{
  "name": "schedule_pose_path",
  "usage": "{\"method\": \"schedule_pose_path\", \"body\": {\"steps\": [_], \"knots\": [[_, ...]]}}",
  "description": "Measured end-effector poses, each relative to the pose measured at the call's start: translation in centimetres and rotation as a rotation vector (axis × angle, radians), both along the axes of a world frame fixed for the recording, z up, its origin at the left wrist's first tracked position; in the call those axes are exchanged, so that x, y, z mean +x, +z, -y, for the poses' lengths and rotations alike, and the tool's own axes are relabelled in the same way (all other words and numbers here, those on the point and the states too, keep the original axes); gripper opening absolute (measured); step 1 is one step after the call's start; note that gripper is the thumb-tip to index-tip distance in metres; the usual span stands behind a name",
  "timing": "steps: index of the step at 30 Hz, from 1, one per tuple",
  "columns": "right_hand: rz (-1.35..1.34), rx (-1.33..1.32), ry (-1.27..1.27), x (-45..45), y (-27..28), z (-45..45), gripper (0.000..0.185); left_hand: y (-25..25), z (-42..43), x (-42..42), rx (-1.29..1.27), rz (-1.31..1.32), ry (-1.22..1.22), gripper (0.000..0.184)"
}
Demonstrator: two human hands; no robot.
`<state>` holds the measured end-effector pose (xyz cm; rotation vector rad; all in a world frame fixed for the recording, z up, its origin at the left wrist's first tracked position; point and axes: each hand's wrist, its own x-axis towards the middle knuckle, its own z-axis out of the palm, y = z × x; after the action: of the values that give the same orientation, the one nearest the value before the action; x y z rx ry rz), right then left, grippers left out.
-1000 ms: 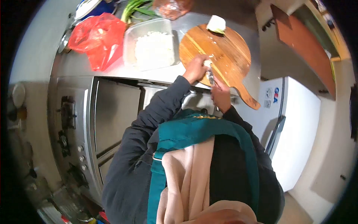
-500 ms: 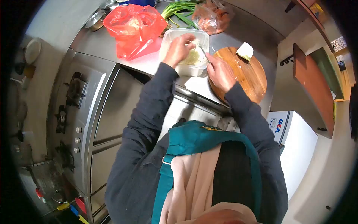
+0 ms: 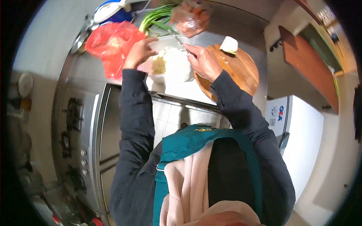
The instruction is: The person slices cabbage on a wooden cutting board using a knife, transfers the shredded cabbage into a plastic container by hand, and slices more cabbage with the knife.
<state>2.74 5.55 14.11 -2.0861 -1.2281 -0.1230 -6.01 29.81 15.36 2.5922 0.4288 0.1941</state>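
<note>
My left hand (image 3: 139,52) is over the left edge of a clear plastic container (image 3: 158,78), its fingers apart and nothing between them. Chopped white pieces (image 3: 175,62) fill much of the container. My right hand (image 3: 203,60) is closed round a knife (image 3: 176,37), whose blade points up and left over the container's far right part. Beneath and beside that hand lies a round wooden cutting board (image 3: 243,69). A white vegetable piece with a greenish edge (image 3: 229,45) sits at the board's far side.
A red plastic bag (image 3: 113,47) lies left of the container. Behind are green onions (image 3: 156,18), a clear bag of orange items (image 3: 190,19) and a blue container (image 3: 113,12). A stove (image 3: 81,124) is at left, a white fridge (image 3: 301,139) at right.
Both hands have moved from the board to the container. My left hand has since shifted to its left side and opened; my right hand still holds the knife. The camera view has shifted.
</note>
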Motion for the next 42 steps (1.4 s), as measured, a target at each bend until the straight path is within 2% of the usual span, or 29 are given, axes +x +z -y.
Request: {"method": "schedule_pose_path", "body": {"steps": [2,4,5,7,8,9,10,12,14,15,17,18,20,22,24,26,28,29,30,31,32,34,36,38,39,40,42], "knots": [[-0.359,0.198,0.122,1.6,-0.2,2.3,0.036,-0.2,1.2,1.0,0.091,0.245,-0.121,0.050],[-0.875,0.248,0.011,2.0,0.2,6.3,0.034,1.3,4.2,3.8,-0.115,0.542,-0.199,0.048],[-0.920,0.300,-0.019,2.8,-0.7,8.6,0.035,2.6,6.2,5.3,-0.029,0.579,-0.203,0.045],[-1.005,0.389,-0.144,3.9,-2.3,13.0,0.038,2.6,10.2,10.2,-0.224,0.633,-0.228,0.043],[-1.044,0.429,-0.241,3.9,-2.8,15.0,0.039,1.0,11.9,13.2,-0.393,0.581,-0.306,0.048],[-1.064,0.466,-0.285,3.9,-3.2,16.8,0.040,-1.6,13.5,16.4,-0.411,0.503,-0.328,0.055],[-1.065,0.473,-0.296,3.6,-3.5,18.4,0.040,-5.1,14.1,20.0,-0.213,0.393,-0.341,0.065],[-1.131,0.547,-0.352,2.6,-4.4,21.1,0.039,-6.8,16.7,22.4,-0.389,0.176,-0.251,0.075],[-1.165,0.570,-0.384,2.0,-5.8,22.7,0.039,-6.5,18.0,24.2,-0.737,-0.231,0.035,0.071],[-1.168,0.580,-0.377,1.5,-6.2,23.3,0.039,-6.5,18.4,24.7,-0.731,-0.243,0.030,0.071],[-1.224,0.660,-0.369,0.6,-6.7,24.2,0.038,-6.7,18.4,25.8,-0.650,-0.524,0.000,0.064],[-1.234,0.673,-0.379,0.4,-6.9,24.7,0.038,-8.3,17.8,26.0,-0.750,-0.456,-0.050,0.056],[-1.186,0.425,-0.327,0.4,-7.1,25.5,0.042,-10.2,16.9,26.3,-0.626,-0.417,-0.170,0.051],[-1.160,0.419,-0.362,0.1,-7.4,25.4,0.039,-10.1,18.0,24.2,-0.687,-0.459,-0.173,0.050],[-1.159,0.474,-0.347,0.0,-8.4,25.5,0.038,-9.0,19.6,20.6,-0.698,-0.281,-0.253,0.064],[-1.194,0.485,-0.368,0.0,-9.1,25.1,0.038,-12.3,18.3,19.1,-0.489,-0.147,-0.321,0.065],[-1.222,0.467,-0.375,0.0,-9.0,24.9,0.029,-13.3,19.1,15.0,-0.662,0.034,-0.280,0.068],[-1.239,0.466,-0.371,0.1,-9.9,24.7,0.029,-11.7,20.3,13.0,-0.739,-0.042,-0.170,0.071],[-1.137,0.400,-0.339,0.3,-11.1,24.5,0.030,-9.8,21.5,11.5,-0.815,-0.114,-0.056,0.074],[-1.036,0.333,-0.305,0.2,-11.7,24.3,0.031,-9.8,21.7,10.4,-0.917,-0.111,-0.009,0.070],[-1.052,0.325,-0.295,0.0,-11.9,24.2,0.031,-9.6,22.0,9.5,-0.917,-0.118,0.010,0.070],[-0.908,0.382,-0.251,-0.3,-11.2,23.7,0.033,-8.9,23.0,8.2,-0.998,-0.129,0.157,0.068],[-0.857,0.377,-0.218,-0.7,-11.0,23.4,0.035,-9.6,23.2,7.5,-0.998,-0.065,0.187,0.062],[-0.618,0.225,-0.206,-1.0,-10.1,23.5,0.039,-10.9,22.7,7.6,-0.747,-0.012,0.154,0.065],[-0.569,0.187,-0.176,-1.1,-10.3,23.7,0.042,-10.5,22.6,7.7,-0.578,-0.100,0.158,0.069],[-0.573,0.182,-0.174,-1.0,-10.1,23.8,0.042,-10.1,22.9,7.5,-0.582,-0.104,0.163,0.069],[-0.491,0.101,-0.158,-1.2,-9.5,24.0,0.042,-8.9,23.6,7.2,-0.758,-0.066,0.075,0.073]]}}
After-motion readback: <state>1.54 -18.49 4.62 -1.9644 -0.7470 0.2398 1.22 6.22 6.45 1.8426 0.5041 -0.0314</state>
